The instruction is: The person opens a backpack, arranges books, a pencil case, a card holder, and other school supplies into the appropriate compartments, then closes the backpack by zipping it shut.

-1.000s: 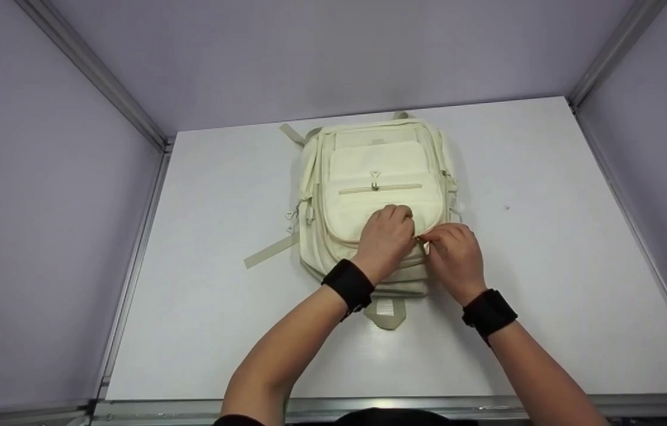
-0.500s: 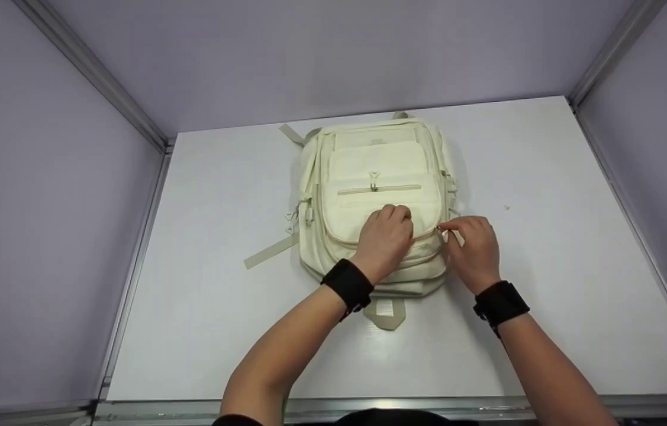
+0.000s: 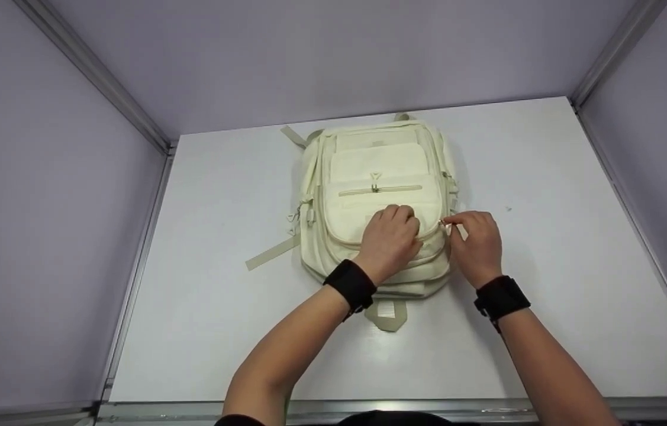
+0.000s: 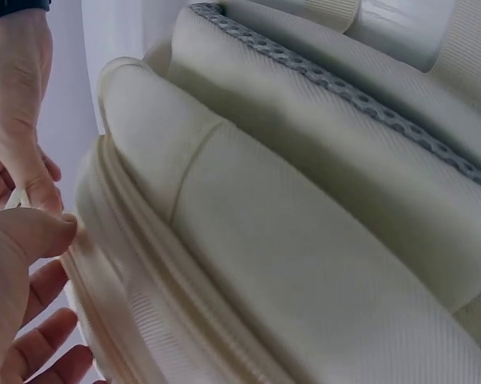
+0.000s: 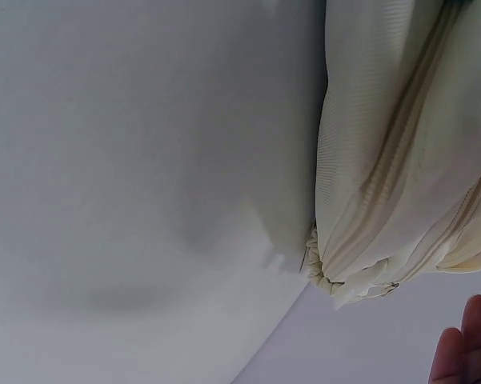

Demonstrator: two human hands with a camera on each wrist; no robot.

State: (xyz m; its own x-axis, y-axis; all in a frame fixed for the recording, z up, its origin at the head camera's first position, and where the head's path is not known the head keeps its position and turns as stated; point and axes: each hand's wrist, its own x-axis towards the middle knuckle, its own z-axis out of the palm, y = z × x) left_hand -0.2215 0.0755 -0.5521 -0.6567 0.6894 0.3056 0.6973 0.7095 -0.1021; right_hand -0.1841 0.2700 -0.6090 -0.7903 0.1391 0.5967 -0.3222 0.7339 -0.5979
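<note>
A cream backpack (image 3: 377, 160) lies front side up on the white table. My left hand (image 3: 389, 239) grips the lower edge of its front pocket; in the left wrist view the thumb (image 4: 44, 232) lies over the zipper seam, with the other fingers curled at the edge. To the right, my right hand (image 3: 475, 245) pinches a small zipper pull (image 3: 443, 223) at the pocket's lower right curve. Zipper tracks (image 4: 176, 272) run along the bag's bottom side in the left wrist view. Only a few right fingertips (image 5: 476, 320) show in the right wrist view.
Loose straps (image 3: 273, 252) stick out from the bag's left side, and a webbing loop (image 3: 389, 322) lies below it. Lilac walls (image 3: 363, 53) with metal frame bars surround the table (image 3: 203, 331) on three sides. A tiny speck (image 3: 508, 207) lies right of the bag.
My right hand has moved right and slightly up, taking the zipper pull along the pocket's curved seam. The left hand stays at the pocket's lower edge.
</note>
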